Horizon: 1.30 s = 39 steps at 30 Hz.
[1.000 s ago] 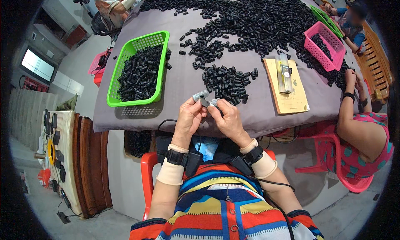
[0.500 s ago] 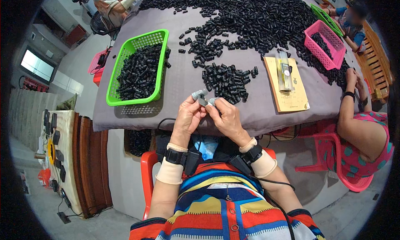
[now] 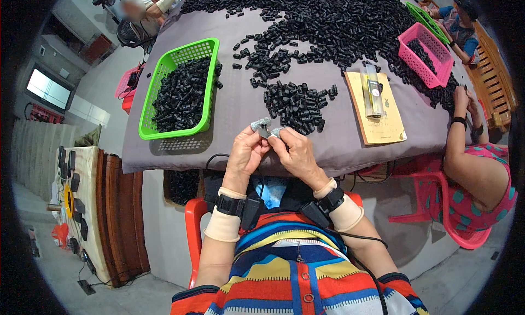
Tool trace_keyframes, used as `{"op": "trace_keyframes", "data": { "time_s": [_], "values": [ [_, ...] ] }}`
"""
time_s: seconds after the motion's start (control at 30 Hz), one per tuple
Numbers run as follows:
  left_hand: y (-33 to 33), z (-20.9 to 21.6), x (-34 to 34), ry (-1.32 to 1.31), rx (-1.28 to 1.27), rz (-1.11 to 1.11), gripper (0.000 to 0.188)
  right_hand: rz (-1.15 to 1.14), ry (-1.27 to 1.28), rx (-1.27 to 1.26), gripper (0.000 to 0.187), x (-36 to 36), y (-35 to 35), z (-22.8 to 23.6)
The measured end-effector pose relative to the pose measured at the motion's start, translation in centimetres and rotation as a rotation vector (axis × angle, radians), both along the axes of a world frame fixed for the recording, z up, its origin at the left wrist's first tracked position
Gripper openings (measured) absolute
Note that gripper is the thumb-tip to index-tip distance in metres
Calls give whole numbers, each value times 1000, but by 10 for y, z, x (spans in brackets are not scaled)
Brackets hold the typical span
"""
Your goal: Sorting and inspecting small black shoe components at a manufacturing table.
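Observation:
My left hand [image 3: 246, 152] and my right hand [image 3: 297, 155] meet just above the table's near edge, fingertips nearly touching. Between them is a small dark grey piece [image 3: 264, 133], pinched by both hands; fingers hide much of it. Silvery-grey wraps cover some fingertips on each hand. Just beyond my fingers lies a small pile of short black cylindrical parts [image 3: 298, 108]. To the left, a green plastic basket [image 3: 206, 123] holds many similar black parts.
A far larger heap of black parts [image 3: 339, 25] covers the table's back. At right lie a tan notebook [image 3: 385, 130] and a clear tube [image 3: 373, 96] on it. A pink basket [image 3: 437, 81] stands beyond, near a co-worker's arms [image 3: 459, 129]. Other people sit around the table.
My hands stay in almost the same place, with the right fingertips shifted slightly closer to the left around the piece. The view has moved a little.

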State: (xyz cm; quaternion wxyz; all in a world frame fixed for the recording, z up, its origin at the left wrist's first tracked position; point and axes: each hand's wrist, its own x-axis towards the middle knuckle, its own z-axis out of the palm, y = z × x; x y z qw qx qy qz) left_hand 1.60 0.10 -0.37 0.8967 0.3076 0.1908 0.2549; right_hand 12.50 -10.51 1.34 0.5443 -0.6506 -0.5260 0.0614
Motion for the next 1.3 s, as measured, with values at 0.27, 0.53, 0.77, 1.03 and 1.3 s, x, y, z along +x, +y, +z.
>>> {"op": "trace_keyframes", "data": {
  "time_s": [0.27, 0.53, 0.77, 1.03, 1.3],
  "values": [
    [1, -2, -1, -1, 24, -3, 26, -18, -19, -17, 17, -2, 1, 2],
    [1, 2, -1, 11, 29, -24, 26, -62, -66, 5, 18, -6, 4, 0],
    [1, -2, -3, 2, 54, -54, 24, -122, -78, 10, 19, -7, 6, -2],
    [3, 0, -1, 23, -9, -31, 23, -18, -36, 11, 16, -1, -1, -2],
    [3, 6, 0, 33, -17, -13, 21, -39, -48, 18, 17, -2, 2, 1]
  ]
}}
